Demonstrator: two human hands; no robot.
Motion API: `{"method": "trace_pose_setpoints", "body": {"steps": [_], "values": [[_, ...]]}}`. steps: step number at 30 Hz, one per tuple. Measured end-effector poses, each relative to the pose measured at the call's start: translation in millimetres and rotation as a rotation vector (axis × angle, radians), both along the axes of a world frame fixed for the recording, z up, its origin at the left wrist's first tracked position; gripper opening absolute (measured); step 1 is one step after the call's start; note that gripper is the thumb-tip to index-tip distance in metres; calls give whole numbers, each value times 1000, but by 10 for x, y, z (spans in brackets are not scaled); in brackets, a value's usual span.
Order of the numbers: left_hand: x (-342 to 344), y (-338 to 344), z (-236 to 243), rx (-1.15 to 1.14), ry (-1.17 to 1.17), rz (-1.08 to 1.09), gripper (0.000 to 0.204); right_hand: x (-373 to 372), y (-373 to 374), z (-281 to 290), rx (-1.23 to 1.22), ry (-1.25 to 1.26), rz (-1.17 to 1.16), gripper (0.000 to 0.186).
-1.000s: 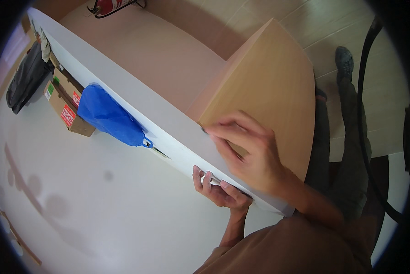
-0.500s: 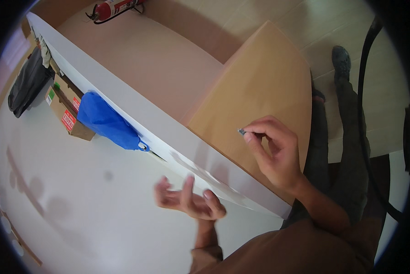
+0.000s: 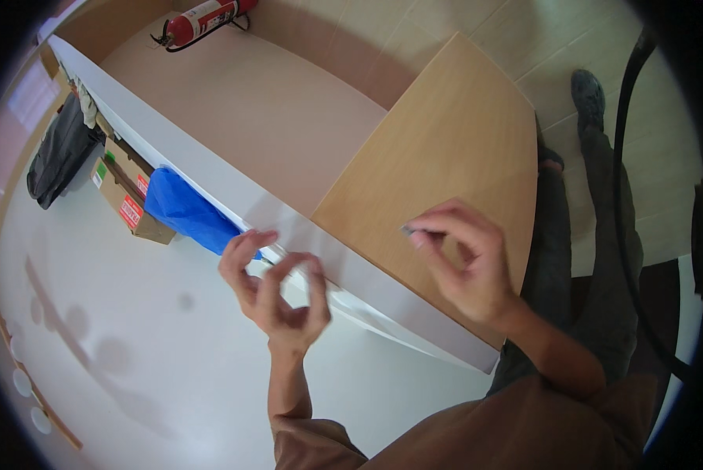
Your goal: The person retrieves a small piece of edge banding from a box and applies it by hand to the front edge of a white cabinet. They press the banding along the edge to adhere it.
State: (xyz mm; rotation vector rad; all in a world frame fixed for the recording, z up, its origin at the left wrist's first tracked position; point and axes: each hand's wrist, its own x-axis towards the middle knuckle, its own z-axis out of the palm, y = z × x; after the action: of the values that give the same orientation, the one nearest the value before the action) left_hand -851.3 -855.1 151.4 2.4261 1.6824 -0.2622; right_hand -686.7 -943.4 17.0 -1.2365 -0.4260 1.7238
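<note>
My right hand is closed in a pinch over the light wooden board. Between its thumb and index fingertips sits a small greyish piece, too small and blurred to name. Further left, my left hand is raised near the white ledge, its fingers curved and apart with nothing visible in them. Just beyond its fingertips lies a blue cloth bag, partly hidden by the hand.
A red fire extinguisher lies at the far end of the pinkish surface behind the ledge. Left of the blue bag are a cardboard box and a black bag. A black cable hangs at the right, near my legs.
My left hand has risen and moved left, toward the blue bag, its fingers now more upright. The right hand keeps its pinch on the small piece, almost in the same place.
</note>
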Motion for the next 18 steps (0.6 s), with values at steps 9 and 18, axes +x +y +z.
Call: {"method": "trace_pose_setpoints", "body": {"steps": [9,18], "values": [[-542,-238,-497,338,-420,88,26,-406,70,251,127,1,-62,18],[-486,-195,-526,378,-408,69,28,-460,257,270,222,-111,-54,18]]}}
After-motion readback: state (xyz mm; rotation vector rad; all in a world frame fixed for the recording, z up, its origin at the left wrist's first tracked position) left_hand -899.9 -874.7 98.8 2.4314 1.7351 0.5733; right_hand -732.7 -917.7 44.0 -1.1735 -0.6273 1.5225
